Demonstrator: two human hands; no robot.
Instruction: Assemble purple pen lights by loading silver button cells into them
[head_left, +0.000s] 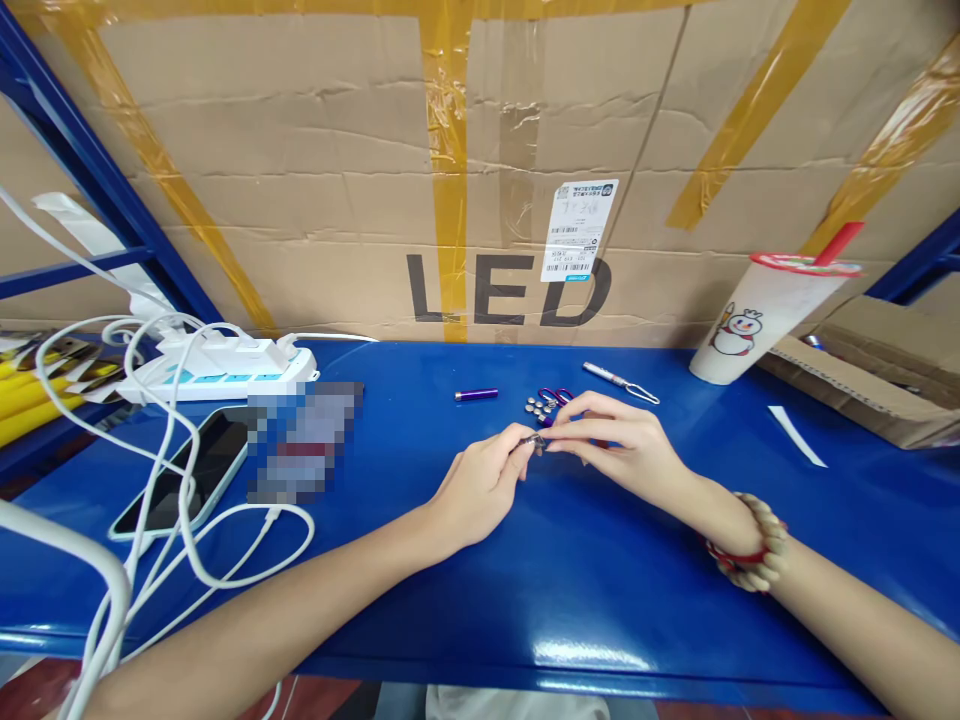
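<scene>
- Blue tabletop (pixel 600 610), head view: left hand (pixel 480 485) pinches a small dark part (pixel 532 441) over its middle.
- Right hand (pixel 626 440) narrowed at the part's right end — whether gripping it, I cannot tell.
- Silver button cells (pixel 531 403) and a purple tube (pixel 478 396) — just beyond.

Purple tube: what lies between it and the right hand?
Small round silver pieces and a purple loop lie between the purple tube and right hand, shown in the head view.
</scene>
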